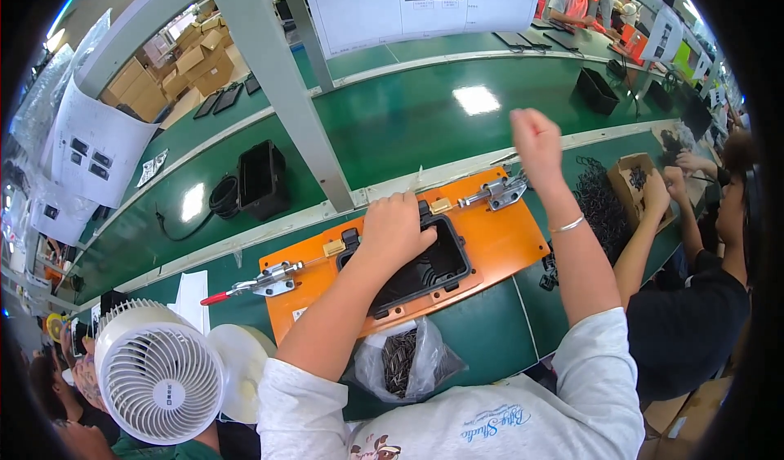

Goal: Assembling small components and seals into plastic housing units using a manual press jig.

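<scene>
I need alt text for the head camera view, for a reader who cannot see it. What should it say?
A person's left hand presses on a black plastic housing seated in an orange fixture plate on a green workbench, while the right hand is raised in a fist. A clear bag of small dark parts lies nearby, with a white fan at left.

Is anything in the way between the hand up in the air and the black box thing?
Nothing visible. The right hand is raised above the orange jig; the left hand already rests on the black housing.
</scene>
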Demonstrator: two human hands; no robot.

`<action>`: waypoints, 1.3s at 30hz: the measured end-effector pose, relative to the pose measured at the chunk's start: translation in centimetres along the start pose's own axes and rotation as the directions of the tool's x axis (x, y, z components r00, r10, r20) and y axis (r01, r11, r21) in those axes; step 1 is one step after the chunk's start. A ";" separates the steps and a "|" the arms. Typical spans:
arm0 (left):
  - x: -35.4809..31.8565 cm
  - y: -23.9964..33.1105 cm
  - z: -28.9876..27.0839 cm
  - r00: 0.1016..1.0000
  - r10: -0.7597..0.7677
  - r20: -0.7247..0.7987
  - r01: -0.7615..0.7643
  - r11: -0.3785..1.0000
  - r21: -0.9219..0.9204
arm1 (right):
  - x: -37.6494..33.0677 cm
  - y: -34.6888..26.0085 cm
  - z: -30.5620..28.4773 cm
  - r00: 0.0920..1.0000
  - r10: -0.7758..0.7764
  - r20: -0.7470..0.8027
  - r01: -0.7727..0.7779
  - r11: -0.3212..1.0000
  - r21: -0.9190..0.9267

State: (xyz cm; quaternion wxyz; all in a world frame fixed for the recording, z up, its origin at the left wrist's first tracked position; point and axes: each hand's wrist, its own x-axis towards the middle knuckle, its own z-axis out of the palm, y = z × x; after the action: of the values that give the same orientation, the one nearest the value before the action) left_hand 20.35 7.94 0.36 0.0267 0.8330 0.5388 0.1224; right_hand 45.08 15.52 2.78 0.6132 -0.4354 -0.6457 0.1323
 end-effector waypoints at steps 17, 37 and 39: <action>-8.9 -4.6 -5.1 0.899 -0.152 -0.411 -0.084 0.861 -0.502 | -0.1 -2.9 -1.2 0.958 0.282 -0.054 -0.278 0.958 0.064; -18.0 -14.9 -2.8 0.053 -0.994 0.100 -0.485 -0.113 -0.867 | -4.5 -11.3 17.4 0.301 0.138 0.943 0.089 0.981 -0.172; -16.4 -12.9 -4.2 -0.071 -0.992 -0.108 -0.400 0.127 -0.908 | -4.5 -11.4 17.5 0.299 0.129 0.945 0.104 0.980 -0.167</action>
State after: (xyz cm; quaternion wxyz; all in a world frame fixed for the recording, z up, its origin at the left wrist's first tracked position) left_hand 1.49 -1.87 -0.68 0.1722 0.0462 0.4724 0.8632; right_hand 24.02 11.88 4.03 0.0644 -0.3353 -0.8891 0.3048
